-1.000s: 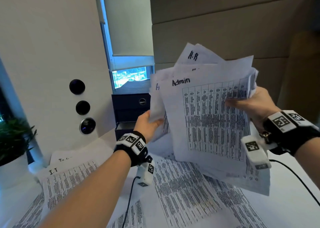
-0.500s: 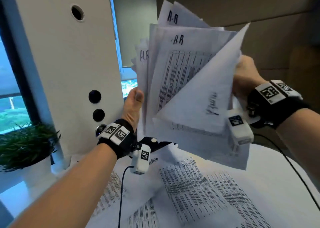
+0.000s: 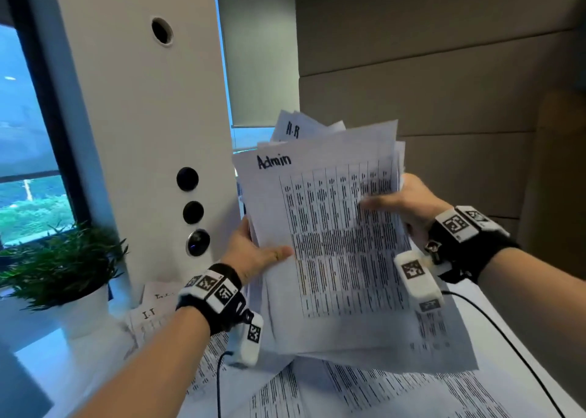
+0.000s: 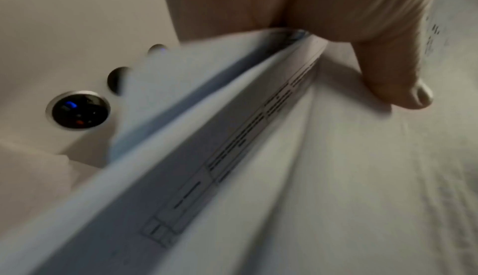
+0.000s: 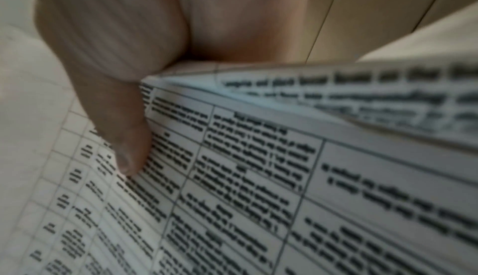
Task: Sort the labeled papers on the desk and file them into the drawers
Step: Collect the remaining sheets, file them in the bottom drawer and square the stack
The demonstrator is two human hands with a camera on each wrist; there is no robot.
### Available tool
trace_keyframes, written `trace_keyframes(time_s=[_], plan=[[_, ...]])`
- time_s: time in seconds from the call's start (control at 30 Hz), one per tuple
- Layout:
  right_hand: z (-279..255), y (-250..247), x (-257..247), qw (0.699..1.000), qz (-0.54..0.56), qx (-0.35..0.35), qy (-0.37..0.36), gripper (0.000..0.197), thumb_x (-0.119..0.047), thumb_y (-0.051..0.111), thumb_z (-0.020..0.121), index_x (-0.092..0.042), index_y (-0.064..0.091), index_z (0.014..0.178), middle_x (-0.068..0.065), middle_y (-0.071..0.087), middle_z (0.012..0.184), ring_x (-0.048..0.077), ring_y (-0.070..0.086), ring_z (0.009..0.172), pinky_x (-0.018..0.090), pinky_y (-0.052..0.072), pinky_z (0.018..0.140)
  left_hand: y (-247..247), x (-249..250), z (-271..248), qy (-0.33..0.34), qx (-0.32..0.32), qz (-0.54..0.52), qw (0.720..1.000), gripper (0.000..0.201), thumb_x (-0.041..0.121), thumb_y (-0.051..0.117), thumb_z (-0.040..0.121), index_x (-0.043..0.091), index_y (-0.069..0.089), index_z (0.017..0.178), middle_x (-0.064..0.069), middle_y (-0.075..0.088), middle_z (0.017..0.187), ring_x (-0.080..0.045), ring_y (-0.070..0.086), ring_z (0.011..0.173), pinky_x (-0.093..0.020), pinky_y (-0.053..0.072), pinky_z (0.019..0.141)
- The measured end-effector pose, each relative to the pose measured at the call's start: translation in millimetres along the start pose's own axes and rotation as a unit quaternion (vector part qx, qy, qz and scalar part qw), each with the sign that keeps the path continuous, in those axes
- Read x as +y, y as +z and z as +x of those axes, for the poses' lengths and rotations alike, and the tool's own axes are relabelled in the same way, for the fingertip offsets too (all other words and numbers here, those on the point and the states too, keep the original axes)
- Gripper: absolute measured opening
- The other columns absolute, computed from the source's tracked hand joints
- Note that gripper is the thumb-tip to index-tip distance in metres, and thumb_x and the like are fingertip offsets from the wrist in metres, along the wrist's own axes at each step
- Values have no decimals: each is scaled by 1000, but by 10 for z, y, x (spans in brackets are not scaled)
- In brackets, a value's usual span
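Between both hands, raised above the desk (image 3: 539,348), sits a loose stack of papers (image 3: 342,243). Left hand (image 3: 253,252) pinches its left edge, thumb on front; right hand (image 3: 409,205) clamps the right edge, thumb (image 5: 124,136) pressed on the table print. Frontmost sheet reads "Admin"; one behind seems marked "H.R". Below the grip, more sheets (image 3: 396,392) cover the desk.

The left hand (image 4: 323,9) pinches a sheaf of papers (image 4: 258,156) at its edge, the thumb (image 4: 395,83) pressed flat on the top sheet. The sheets fan apart below the grip, showing blurred printed table lines. Behind them stands a white panel (image 4: 64,23) with a round glossy button (image 4: 80,110) and dark holes.
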State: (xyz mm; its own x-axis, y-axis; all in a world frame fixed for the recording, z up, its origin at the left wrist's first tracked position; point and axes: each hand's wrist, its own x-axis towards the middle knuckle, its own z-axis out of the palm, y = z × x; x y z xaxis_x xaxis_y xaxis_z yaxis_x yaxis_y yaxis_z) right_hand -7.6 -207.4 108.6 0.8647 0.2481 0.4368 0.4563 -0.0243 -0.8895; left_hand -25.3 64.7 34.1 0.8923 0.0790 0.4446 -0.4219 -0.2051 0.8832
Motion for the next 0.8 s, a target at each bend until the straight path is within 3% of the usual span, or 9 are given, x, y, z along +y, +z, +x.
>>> trace_keyframes(time_s=[0.13,0.23,0.33,0.43,0.53,0.6,0.67,0.73,0.8], plan=[[43,25,214,999,6,-44,12,50,-2,79,63,-7,64,110,14,73,103,28,70,98,40,58,82,9,-126,84,-11,-13,-62,998,111,48,90,23,30,38,120,6,60,109,-1,59,93,-13,55,65],[50,-78,257,997,15,-76,13,46,-2,73,64,-6,64,109,17,73,102,28,71,93,33,59,72,-33,-220,182,8,13,-79,997,130,51,91,14,21,34,126,8,59,109,8,63,87,-10,53,63],[45,-260,322,995,25,-92,18,54,-5,77,61,-3,62,112,22,70,105,35,68,94,40,59,73,-96,-277,272,1,5,-1,1000,125,35,95,24,19,31,130,11,56,110,0,60,97,-11,51,72],[62,-364,419,995,31,-91,35,68,-16,81,53,0,60,116,27,67,111,40,66,100,46,58,78,-83,-294,337,-36,-1,46,998,121,23,94,42,14,26,141,2,51,125,-17,51,117,-27,46,93],[102,-323,489,998,21,-42,30,70,-15,85,49,0,62,113,23,70,107,37,68,97,40,59,74,-17,-346,362,-61,-10,-10,998,104,21,94,43,11,45,134,-6,65,121,-22,63,112,-39,52,94],[147,-266,485,1000,17,9,21,69,-4,89,50,1,61,113,19,72,103,36,69,98,38,59,73,44,-349,355,-57,33,-2,998,85,23,93,53,11,53,127,-6,68,116,-22,66,108,-46,53,94],[167,-182,413,998,29,48,-2,63,-3,84,55,-2,61,114,15,72,104,32,70,98,41,58,81,91,-309,367,-30,91,-5,995,70,23,90,61,11,54,120,-2,69,110,-18,67,100,-40,56,90],[155,-97,307,995,51,69,-40,56,-7,81,59,-12,62,112,9,73,104,22,72,95,34,59,81,128,-218,357,14,142,-33,989,51,2,80,72,11,53,114,0,66,100,-7,65,86,-19,58,75],[136,-46,265,992,67,78,-67,54,-10,80,61,-18,60,111,4,73,101,15,72,93,26,59,76,148,-145,308,54,174,-45,982,43,-5,74,76,14,52,108,3,64,93,1,64,75,-8,53,63]])
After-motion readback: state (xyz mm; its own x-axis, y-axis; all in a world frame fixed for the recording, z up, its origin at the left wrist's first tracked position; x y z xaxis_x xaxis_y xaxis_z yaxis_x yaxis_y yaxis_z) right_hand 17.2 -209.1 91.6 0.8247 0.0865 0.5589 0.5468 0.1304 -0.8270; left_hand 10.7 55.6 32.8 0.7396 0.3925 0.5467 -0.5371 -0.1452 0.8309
